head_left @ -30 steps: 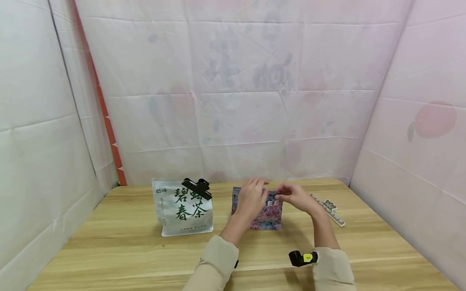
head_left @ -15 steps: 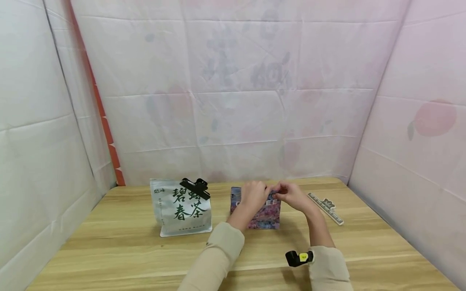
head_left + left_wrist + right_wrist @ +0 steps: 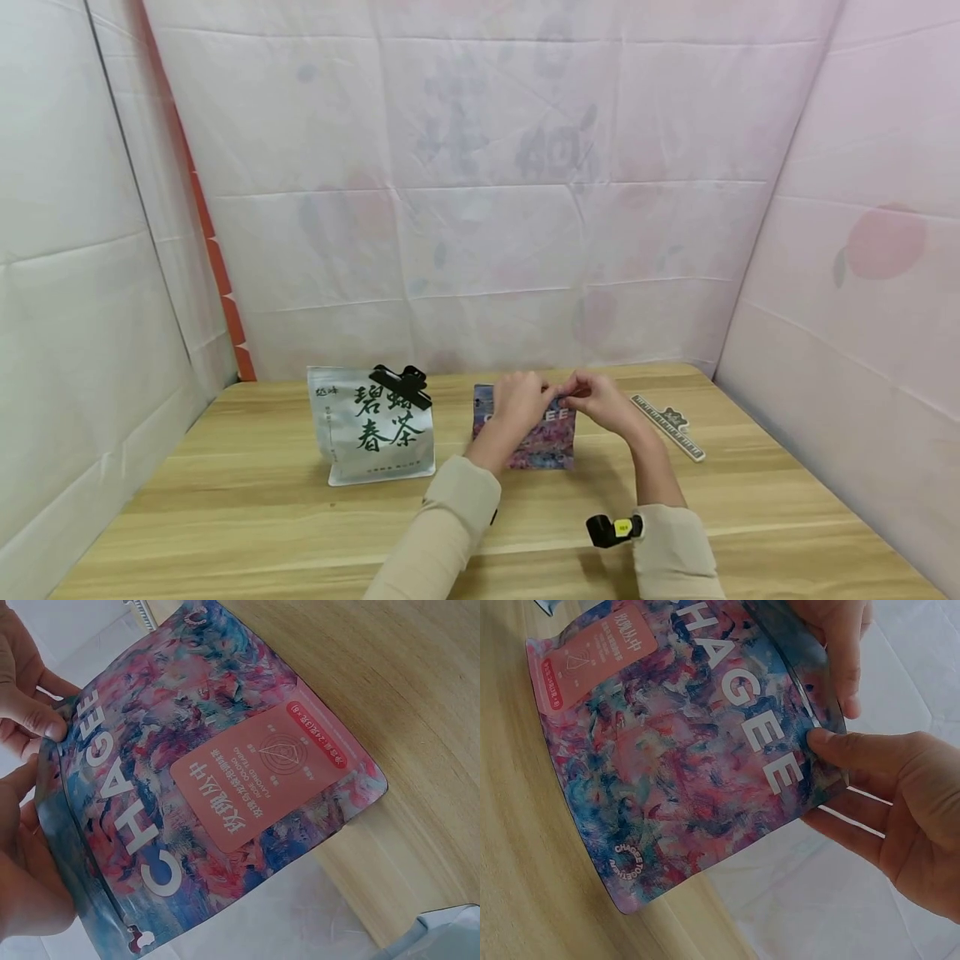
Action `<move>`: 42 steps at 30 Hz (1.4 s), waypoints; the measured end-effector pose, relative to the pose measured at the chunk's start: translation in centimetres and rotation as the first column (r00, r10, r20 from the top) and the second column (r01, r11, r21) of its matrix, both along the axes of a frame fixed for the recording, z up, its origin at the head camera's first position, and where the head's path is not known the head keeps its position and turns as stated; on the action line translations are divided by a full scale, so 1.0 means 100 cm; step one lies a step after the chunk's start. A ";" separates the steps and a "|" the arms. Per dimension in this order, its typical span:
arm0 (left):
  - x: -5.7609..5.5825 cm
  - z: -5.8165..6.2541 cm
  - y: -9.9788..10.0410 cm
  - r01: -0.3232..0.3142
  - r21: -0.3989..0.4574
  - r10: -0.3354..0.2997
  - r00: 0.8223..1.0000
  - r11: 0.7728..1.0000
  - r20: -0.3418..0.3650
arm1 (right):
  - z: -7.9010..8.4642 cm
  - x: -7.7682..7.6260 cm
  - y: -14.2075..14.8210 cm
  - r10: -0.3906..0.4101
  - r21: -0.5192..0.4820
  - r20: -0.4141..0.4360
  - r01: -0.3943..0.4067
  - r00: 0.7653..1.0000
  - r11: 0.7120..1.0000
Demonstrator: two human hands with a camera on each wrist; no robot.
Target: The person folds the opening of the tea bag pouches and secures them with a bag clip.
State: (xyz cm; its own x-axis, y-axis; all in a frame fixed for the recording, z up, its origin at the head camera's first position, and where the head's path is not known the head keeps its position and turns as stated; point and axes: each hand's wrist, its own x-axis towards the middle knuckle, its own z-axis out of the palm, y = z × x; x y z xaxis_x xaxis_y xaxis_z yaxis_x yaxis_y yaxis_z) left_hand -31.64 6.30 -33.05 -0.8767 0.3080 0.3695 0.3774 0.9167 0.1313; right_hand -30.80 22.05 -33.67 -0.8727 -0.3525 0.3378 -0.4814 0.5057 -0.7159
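Standing pouch (image 3: 667, 761), painterly pink-and-blue, white-lettered

Multicoloured pouch (image 3: 546, 445) partly hidden behind the left hand (image 3: 516, 403) in the head view, middle letters (image 3: 124, 799) included

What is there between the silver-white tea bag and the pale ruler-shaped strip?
The head view shows the pink-and-blue printed pouch between them, with the left hand and right hand at its top edge.

On the patterned pouch (image 3: 671, 754) I read CHAGEE; on its pink label (image 3: 262, 776), ROSE OOLONG, 24克(3克×8); on the white bag (image 3: 372, 458), 碧, 春, 茶.
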 end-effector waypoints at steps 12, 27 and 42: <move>0.000 -0.002 0.000 0.017 -0.027 -0.016 1.000 0.999 0.025 | -0.006 -0.001 0.021 0.112 -0.016 0.169 -0.111 0.979 0.994; 0.001 -0.001 0.001 0.036 -0.004 -0.035 0.998 0.999 0.047 | -0.009 -0.004 0.022 0.103 0.159 0.138 -0.124 0.985 0.979; -0.002 -0.008 0.004 -0.022 -0.001 0.022 0.999 1.000 -0.034 | -0.023 -0.014 0.011 0.000 0.145 0.037 -0.005 0.999 0.989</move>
